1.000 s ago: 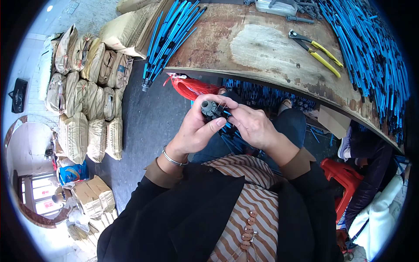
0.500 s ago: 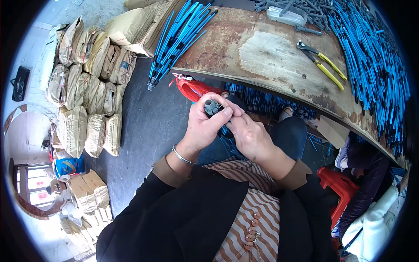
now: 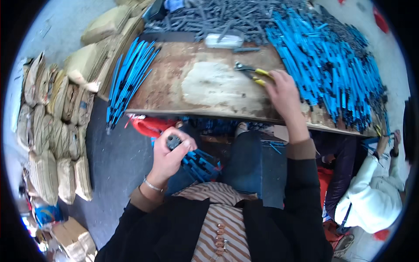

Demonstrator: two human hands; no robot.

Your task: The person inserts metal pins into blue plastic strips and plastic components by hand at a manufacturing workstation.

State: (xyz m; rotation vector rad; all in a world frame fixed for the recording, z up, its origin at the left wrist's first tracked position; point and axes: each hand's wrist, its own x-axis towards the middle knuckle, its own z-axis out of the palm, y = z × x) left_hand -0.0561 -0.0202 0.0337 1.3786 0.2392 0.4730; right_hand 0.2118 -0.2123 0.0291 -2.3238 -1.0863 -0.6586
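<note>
My left hand point(image 3: 168, 158) is closed around a dark grey, notched round hub point(image 3: 173, 141), held upright above my lap. Below that hand, a bunch of thin blue ribs point(image 3: 198, 165) spreads over my legs; how they join the hub is hidden by my fingers. My right arm reaches out over the wooden table point(image 3: 170, 83). There my right hand point(image 3: 283, 89) has its thumb and fingers closed on the yellow handles of the end-cutting pliers point(image 3: 259, 77). The dark jaws of the pliers point left, and the handle ends are hidden under the hand.
A large heap of blue ribs point(image 3: 318, 65) covers the table's right side. Grey parts point(image 3: 196, 19) pile up behind a clear tray point(image 3: 224, 40). More blue ribs point(image 3: 131, 78) overhang the left corner. Paper sacks point(image 3: 56, 135) stack at left. A co-worker in white point(image 3: 371, 201) is at right.
My right hand has left the hub and gone out to the pliers on the table. The left hand still holds the hub. The whole view has shifted and turned.
</note>
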